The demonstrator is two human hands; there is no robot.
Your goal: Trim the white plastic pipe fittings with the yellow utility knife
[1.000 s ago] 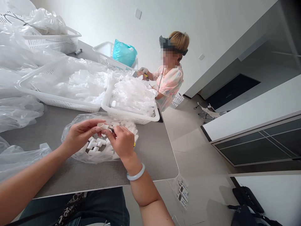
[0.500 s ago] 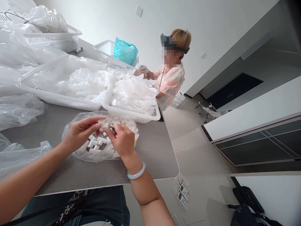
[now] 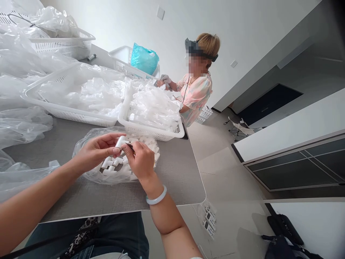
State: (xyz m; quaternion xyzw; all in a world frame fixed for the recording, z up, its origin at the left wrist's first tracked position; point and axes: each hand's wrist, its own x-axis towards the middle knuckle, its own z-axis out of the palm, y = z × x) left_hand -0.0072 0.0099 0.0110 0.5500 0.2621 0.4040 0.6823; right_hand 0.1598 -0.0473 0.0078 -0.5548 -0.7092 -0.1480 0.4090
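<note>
Between the thumb and fingers of my left hand (image 3: 97, 150) is a white plastic pipe fitting (image 3: 120, 141), tilted upward. My right hand (image 3: 142, 158), with a pale bangle on its wrist, is closed around a slim dark blade-like tool (image 3: 129, 145). The tool's tip lies close to the fitting; whether it touches I cannot tell. Beneath both hands a clear plastic bag (image 3: 90, 136) lies spread on the table, filled with several more white fittings (image 3: 109, 172).
A grey table (image 3: 178, 172) carries white baskets (image 3: 72, 116) of clear plastic bags behind my hands. Loose plastic film (image 3: 24, 124) lies at left. A blue bag (image 3: 145, 59) sits in a far basket. Another person (image 3: 198, 86) works at the table's far side.
The white fitting has been turned in my left hand and now points its longer side up. My right hand keeps the tool beside it, nearly in place.
</note>
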